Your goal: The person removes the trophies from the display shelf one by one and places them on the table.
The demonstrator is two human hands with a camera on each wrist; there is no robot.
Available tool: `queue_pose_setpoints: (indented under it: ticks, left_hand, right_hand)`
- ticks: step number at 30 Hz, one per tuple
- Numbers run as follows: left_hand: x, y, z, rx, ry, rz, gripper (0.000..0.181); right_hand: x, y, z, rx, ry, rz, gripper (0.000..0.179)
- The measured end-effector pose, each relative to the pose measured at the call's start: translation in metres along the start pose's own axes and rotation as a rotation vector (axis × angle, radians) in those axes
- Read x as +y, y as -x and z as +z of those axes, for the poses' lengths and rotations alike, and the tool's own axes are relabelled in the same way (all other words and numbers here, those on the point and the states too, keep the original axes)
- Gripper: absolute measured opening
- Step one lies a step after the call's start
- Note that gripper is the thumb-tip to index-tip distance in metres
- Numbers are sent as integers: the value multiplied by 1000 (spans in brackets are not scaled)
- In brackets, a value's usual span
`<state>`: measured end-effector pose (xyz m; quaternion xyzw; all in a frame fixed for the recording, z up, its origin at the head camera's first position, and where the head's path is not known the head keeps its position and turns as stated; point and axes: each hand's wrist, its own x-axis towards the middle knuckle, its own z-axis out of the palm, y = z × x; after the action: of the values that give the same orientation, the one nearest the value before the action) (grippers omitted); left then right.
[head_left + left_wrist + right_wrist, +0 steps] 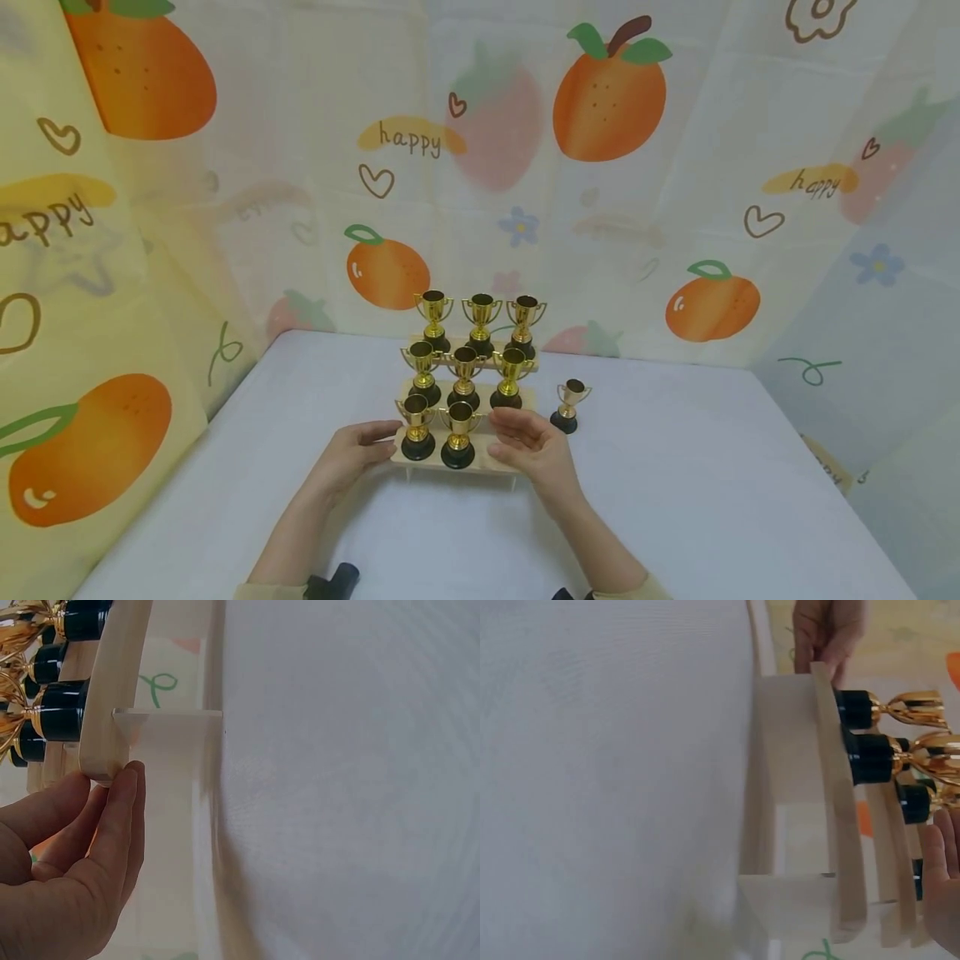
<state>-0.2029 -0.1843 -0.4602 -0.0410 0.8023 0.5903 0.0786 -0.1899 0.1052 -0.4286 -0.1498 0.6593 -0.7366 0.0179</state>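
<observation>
A three-tier wooden display stand [486,463] holds small gold trophies with black bases. Three stand on the top tier, three on the middle, and two, including the front left trophy [417,425], on the lowest. My left hand [352,454] pinches the left end of the lowest board [112,690] between thumb and fingers, as the left wrist view shows. At the other end, my right hand [536,454] has its fingers extended over the board beside the front right trophy [459,429]. In the right wrist view those fingers [934,851] hold nothing.
One more gold trophy [570,404] stands alone on the white-covered table [712,483], right of the stand. Behind the table hangs a fruit-print cloth [480,225]. Pale supports [787,900] hold the lowest board above the tabletop.
</observation>
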Motion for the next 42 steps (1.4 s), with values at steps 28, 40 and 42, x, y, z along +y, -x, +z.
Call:
queue_pose_setpoints:
  ticks: [28,40,42]
  left_hand:
    - [0,2,0,-5,-34,12,43]
    - [0,1,0,0,-48,34,44]
    - [0,1,0,-5,-38,38,44]
  right_hand:
    - [11,-23,32,41,33,77,51]
    - [11,-24,40,62,19,68,47]
    - [10,-25,40,60,26,64,47]
